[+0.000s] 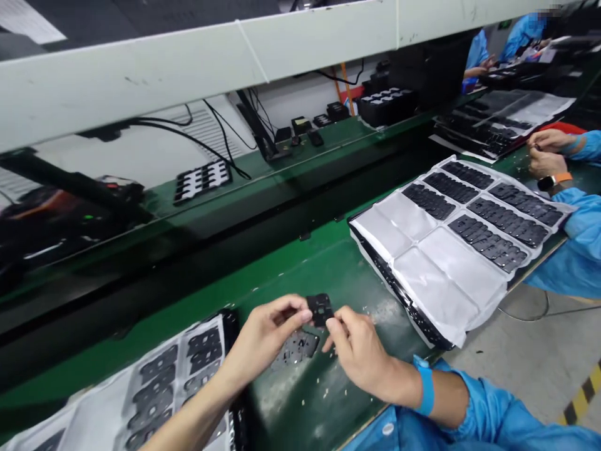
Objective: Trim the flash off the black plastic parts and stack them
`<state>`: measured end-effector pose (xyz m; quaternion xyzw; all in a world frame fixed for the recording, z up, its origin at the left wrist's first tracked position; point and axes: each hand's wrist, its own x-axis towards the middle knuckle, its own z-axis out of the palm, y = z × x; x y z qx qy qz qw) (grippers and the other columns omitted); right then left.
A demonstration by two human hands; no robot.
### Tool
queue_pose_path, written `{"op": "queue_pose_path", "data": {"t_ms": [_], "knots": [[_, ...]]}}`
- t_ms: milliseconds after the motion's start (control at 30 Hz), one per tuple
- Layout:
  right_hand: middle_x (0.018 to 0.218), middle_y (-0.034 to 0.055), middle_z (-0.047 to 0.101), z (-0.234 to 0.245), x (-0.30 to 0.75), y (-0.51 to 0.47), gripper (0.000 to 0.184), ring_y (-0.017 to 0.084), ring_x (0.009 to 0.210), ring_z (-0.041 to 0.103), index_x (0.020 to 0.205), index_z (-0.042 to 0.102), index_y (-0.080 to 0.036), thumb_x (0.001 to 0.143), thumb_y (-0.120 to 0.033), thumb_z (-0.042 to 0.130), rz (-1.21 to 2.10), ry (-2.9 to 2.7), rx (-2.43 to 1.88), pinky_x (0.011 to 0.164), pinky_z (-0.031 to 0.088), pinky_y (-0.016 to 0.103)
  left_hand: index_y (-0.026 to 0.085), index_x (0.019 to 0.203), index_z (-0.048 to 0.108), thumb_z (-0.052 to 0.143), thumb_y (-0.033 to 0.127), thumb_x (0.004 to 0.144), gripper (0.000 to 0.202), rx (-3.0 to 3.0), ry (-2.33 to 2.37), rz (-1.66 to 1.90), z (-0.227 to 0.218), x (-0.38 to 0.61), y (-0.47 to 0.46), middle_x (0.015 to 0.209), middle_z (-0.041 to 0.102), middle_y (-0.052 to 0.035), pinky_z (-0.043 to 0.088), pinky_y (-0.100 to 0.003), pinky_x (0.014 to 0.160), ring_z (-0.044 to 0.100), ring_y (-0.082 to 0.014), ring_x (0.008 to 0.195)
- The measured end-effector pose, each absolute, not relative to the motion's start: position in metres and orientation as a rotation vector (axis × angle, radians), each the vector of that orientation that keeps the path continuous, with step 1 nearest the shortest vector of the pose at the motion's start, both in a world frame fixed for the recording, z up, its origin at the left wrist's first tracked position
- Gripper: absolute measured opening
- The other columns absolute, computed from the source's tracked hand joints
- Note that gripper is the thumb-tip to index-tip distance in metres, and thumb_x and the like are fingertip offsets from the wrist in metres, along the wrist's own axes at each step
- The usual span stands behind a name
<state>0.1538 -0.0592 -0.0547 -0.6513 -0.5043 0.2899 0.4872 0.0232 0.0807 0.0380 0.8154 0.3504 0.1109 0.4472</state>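
My left hand (263,335) and my right hand (359,351) meet over the green bench (300,269), both pinching one small black square part (320,308) between thumb and fingers. Under my hands lies a dark flat perforated plate (295,347) on the bench top. A blue wrist strap (426,388) circles my right wrist, above a blue sleeve.
A stack of trays under white sheets with rows of black parts (460,232) lies right of my hands; another such tray (159,382) lies at the left. A co-worker's hands (547,153) work at the far right. A black conveyor channel (188,275) runs behind, with cables and black holders beyond.
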Motion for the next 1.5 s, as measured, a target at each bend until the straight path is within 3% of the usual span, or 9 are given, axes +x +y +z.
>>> {"op": "queue_pose_path", "data": {"t_ms": [100, 233, 333, 467, 633, 800, 1067, 1267, 1500], "knots": [[0.093, 0.0046, 0.080, -0.052, 0.169, -0.081, 0.030, 0.016, 0.076, 0.080, 0.123, 0.064, -0.019, 0.116, -0.040, 0.044, 0.768, -1.027, -1.442, 0.072, 0.058, 0.025, 0.020, 0.081, 0.063, 0.066, 0.043, 0.096, 0.028, 2.055, 0.645, 0.285, 0.059, 0.095, 0.092, 0.077, 0.069, -0.0012, 0.054, -0.028, 0.072, 0.066, -0.0175, 0.074], [0.081, 0.0028, 0.075, -0.056, 0.182, -0.110, 0.029, 0.018, 0.075, 0.077, 0.117, 0.069, -0.018, 0.112, -0.040, 0.051, 0.799, -0.993, -1.441, 0.075, 0.058, 0.028, 0.019, 0.077, 0.055, 0.057, 0.020, 0.096, 0.019, 2.296, 0.323, 0.126, 0.067, 0.240, 0.095, 0.071, 0.066, 0.0000, 0.052, -0.026, 0.070, 0.062, -0.0140, 0.067], [0.080, 0.0031, 0.075, -0.065, 0.185, -0.126, 0.023, 0.018, 0.073, 0.074, 0.111, 0.071, -0.019, 0.110, -0.033, 0.053, 0.826, -1.061, -1.488, 0.075, 0.056, 0.028, 0.017, 0.076, 0.060, 0.062, 0.011, 0.091, 0.017, 2.401, 0.278, 0.093, 0.061, 0.347, 0.079, 0.075, 0.069, -0.0010, 0.055, -0.028, 0.081, 0.067, -0.0156, 0.077], [0.075, 0.0030, 0.073, -0.079, 0.188, -0.139, 0.019, 0.018, 0.068, 0.071, 0.103, 0.072, -0.018, 0.105, -0.026, 0.055, 0.884, -1.123, -1.511, 0.070, 0.053, 0.026, 0.015, 0.084, 0.070, 0.071, 0.008, 0.089, 0.009, 2.548, 0.270, -0.026, 0.047, 0.427, 0.058, 0.095, 0.078, -0.0069, 0.057, -0.034, 0.096, 0.074, -0.0222, 0.099], [0.076, 0.0031, 0.074, -0.084, 0.196, -0.145, 0.016, 0.017, 0.068, 0.070, 0.099, 0.073, -0.018, 0.102, -0.022, 0.058, 0.921, -1.133, -1.524, 0.069, 0.053, 0.025, 0.015, 0.111, 0.076, 0.072, 0.010, 0.091, 0.020, 2.746, 0.246, -0.126, 0.035, 0.436, 0.051, 0.122, 0.076, -0.0154, 0.058, -0.044, 0.104, 0.072, -0.0322, 0.122], [0.080, 0.0028, 0.076, -0.083, 0.201, -0.143, 0.014, 0.017, 0.071, 0.071, 0.099, 0.074, -0.019, 0.100, -0.018, 0.060, 0.944, -1.133, -1.535, 0.071, 0.053, 0.025, 0.020, 0.132, 0.073, 0.059, 0.001, 0.090, 0.048, 2.876, -0.108, -0.194, 0.033, 0.422, 0.049, 0.141, 0.068, -0.0148, 0.055, -0.039, 0.108, 0.068, -0.0317, 0.131], [0.091, 0.0060, 0.082, -0.088, 0.203, -0.143, 0.017, 0.016, 0.072, 0.072, 0.103, 0.077, -0.018, 0.098, -0.015, 0.060, 0.955, -1.122, -1.528, 0.071, 0.054, 0.024, 0.008, 0.131, 0.070, 0.051, 0.000, 0.093, 0.043, 2.972, -0.396, -0.268, 0.027, 0.407, 0.043, 0.137, 0.064, -0.0222, 0.052, -0.039, 0.108, 0.067, -0.0314, 0.124], [0.095, 0.0058, 0.083, -0.095, 0.203, -0.142, 0.020, 0.016, 0.075, 0.074, 0.102, 0.076, -0.018, 0.096, -0.008, 0.060, 0.944, -1.122, -1.524, 0.072, 0.055, 0.023, 0.013, 0.144, 0.064, 0.074, 0.017, 0.082, 0.063, 2.960, -0.738, -0.239, 0.043, 0.416, 0.032, 0.145, 0.057, -0.0203, 0.051, -0.046, 0.105, 0.060, -0.0371, 0.127], [0.093, 0.0052, 0.082, -0.096, 0.204, -0.141, 0.021, 0.016, 0.076, 0.075, 0.102, 0.075, -0.018, 0.094, -0.005, 0.060, 0.954, -1.135, -1.526, 0.073, 0.056, 0.023, 0.014, 0.117, 0.075, 0.082, 0.013, 0.062, 0.055, 3.022, -0.805, -0.528, 0.047, 0.442, 0.007, 0.148, 0.058, -0.0206, 0.052, -0.051, 0.105, 0.057, -0.0401, 0.128]]}}
